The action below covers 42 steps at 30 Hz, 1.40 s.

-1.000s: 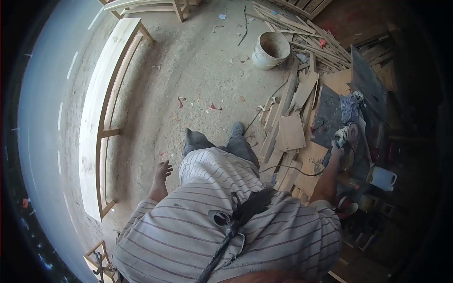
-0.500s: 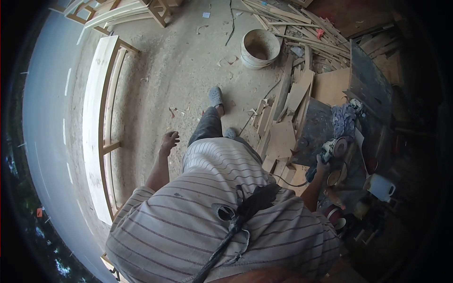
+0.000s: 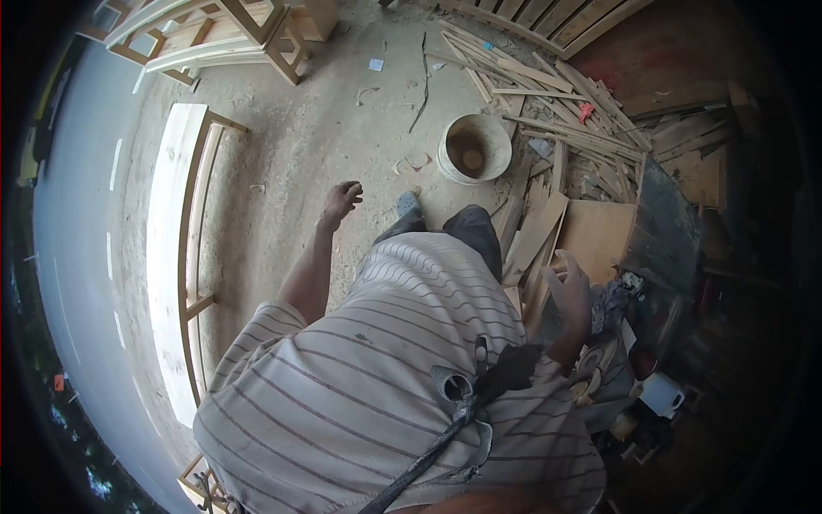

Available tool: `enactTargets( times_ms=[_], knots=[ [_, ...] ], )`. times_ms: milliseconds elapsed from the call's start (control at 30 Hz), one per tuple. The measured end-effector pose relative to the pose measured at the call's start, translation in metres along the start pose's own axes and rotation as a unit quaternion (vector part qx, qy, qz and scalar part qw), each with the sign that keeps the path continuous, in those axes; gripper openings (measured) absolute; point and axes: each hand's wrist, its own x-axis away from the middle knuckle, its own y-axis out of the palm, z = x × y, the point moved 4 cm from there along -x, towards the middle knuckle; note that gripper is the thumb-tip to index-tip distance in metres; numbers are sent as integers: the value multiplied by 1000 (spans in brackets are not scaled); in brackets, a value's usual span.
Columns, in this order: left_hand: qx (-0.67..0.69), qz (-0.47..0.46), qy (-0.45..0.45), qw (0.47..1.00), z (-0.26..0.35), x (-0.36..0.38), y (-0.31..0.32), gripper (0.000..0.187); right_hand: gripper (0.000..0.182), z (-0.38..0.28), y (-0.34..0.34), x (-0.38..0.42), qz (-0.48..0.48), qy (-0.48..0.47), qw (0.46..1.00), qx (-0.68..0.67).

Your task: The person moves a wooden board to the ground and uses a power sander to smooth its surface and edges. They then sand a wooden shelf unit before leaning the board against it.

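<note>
My left hand (image 3: 344,202) hangs in the air over the dusty ground, fingers loosely bent, holding nothing. Ahead of it, to the right, stands a dirty white bucket (image 3: 473,150). My right hand (image 3: 570,289) is raised beside the cluttered work surface, with thumb and fingers apart and nothing between them. Close to that hand are a plywood sheet (image 3: 599,240) and a crumpled bluish cloth (image 3: 610,304). Round discs (image 3: 591,364) lie near my right forearm. The angle grinder cannot be made out; the hand and arm block part of that surface.
A long pale wooden bench (image 3: 175,257) runs along my left, beside the road (image 3: 77,257). More wooden frames (image 3: 248,38) stand at the far left. Scrap wood strips (image 3: 556,98) are heaped ahead on the right. A white jug (image 3: 661,395) sits at the lower right.
My right hand has let go of the angle grinder and moved up and forward. My left hand has swung forward and right. My legs have changed position in a step.
</note>
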Motion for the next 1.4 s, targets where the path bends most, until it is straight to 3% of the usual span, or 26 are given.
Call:
enactTargets(
  times_ms=[67, 100, 167, 300, 367, 400, 467, 500, 633, 733, 833, 867, 933, 1000, 1100, 1133, 1267, 1333, 1400],
  knots=[
    [86, 37, 103, 990, 75, 0, -22, 54, 56, -26, 33, -52, -148, -70, 966, 200],
    [115, 60, 155, 979, 98, 0, -32, 54, 56, -48, 34, -68, -152, -74, 964, 207],
    [145, 97, 154, 973, 79, -6, -51, 51, 57, -102, 32, -88, -176, -87, 974, 113],
    [185, 204, -49, 960, -34, 7, -68, 51, 56, -159, 22, -140, -137, -144, 967, 161],
    [208, 234, -157, 937, -113, 39, -59, 49, 55, -175, 17, -157, -86, -245, 942, 212],
    [218, 244, -217, 920, -157, 61, -50, 46, 54, -187, 17, -160, -113, -200, 952, 201],
    [271, 290, -319, 861, -224, 117, -23, 45, 55, -196, 25, -175, -127, -232, 935, 237],
    [281, 309, -357, 835, -239, 148, -8, 43, 55, -217, 30, -168, -160, -192, 941, 229],
    [344, 342, -410, 772, -253, 214, 40, 43, 55, -247, 83, -201, -237, -285, 860, 351],
    [406, 408, -374, 727, -259, 223, 71, 45, 55, -295, 132, -224, -324, -314, 782, 431],
    [506, 464, -318, 653, -225, 223, 93, 41, 57, -352, 207, -237, -330, -462, 675, 471],
    [514, 473, -316, 642, -220, 228, 92, 41, 56, -379, 223, -230, -317, -474, 660, 489],
    [526, 396, -281, 698, -218, 221, 102, 45, 55, -441, 256, -204, -296, -502, 630, 514],
    [564, 408, -277, 662, -250, 227, 107, 46, 51, -497, 292, -168, -290, -540, 670, 419],
    [623, 435, -291, 581, -316, 251, 114, 46, 51, -550, 358, -97, -255, -588, 660, 392],
    [640, 454, -300, 542, -343, 263, 103, 46, 50, -556, 386, -76, -250, -597, 649, 400],
    [649, 457, -329, 512, -422, 330, 61, 44, 51, -557, 504, 21, -299, -596, 605, 434],
    [634, 479, -354, 492, -437, 385, 22, 34, 53, -547, 550, 81, -384, -585, 509, 501],
    [636, 486, -359, 480, -453, 437, -21, 35, 52, -556, 572, 139, -444, -557, 525, 466]
  ],
)
